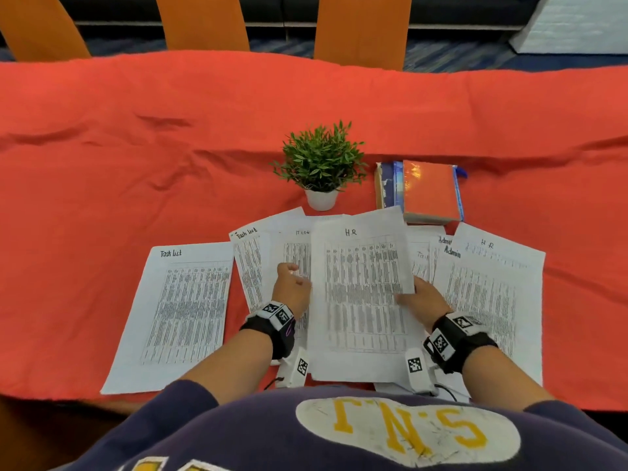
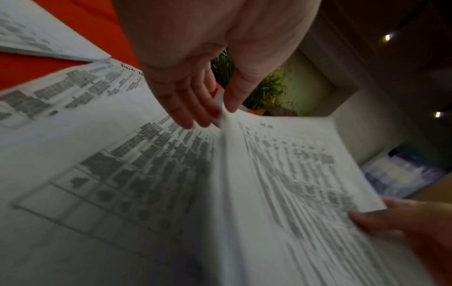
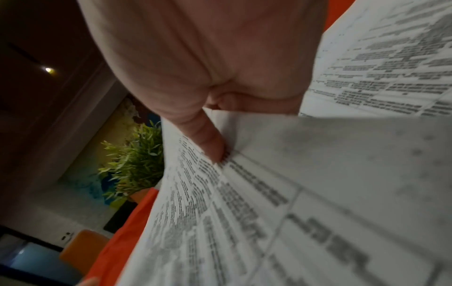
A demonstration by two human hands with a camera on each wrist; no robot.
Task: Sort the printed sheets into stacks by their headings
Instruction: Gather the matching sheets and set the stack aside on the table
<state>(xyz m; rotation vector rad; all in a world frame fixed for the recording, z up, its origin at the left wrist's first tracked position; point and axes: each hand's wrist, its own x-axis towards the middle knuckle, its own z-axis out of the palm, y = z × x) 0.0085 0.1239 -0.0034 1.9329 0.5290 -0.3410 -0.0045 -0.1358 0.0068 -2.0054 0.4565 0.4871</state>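
Observation:
The H.R sheet (image 1: 360,294) is lifted at the middle of the spread, over the other papers. My right hand (image 1: 421,297) pinches its right edge, thumb (image 3: 209,141) on top and fingers hidden below. My left hand (image 1: 292,280) holds its left edge between the thumb and nearly straight fingers (image 2: 188,108). A Task list sheet (image 1: 183,311) lies alone at the left. Under the held sheet lie another Task list sheet (image 1: 248,263) and an IT Log sheet (image 1: 292,249). Admin sheets (image 1: 475,294) and a second H.R sheet (image 1: 503,249) overlap at the right.
A small potted plant (image 1: 321,164) stands just behind the papers, with a stack of books (image 1: 431,192) to its right. The red tablecloth (image 1: 136,158) is bare to the left and far side. Orange chairs (image 1: 200,22) line the far edge.

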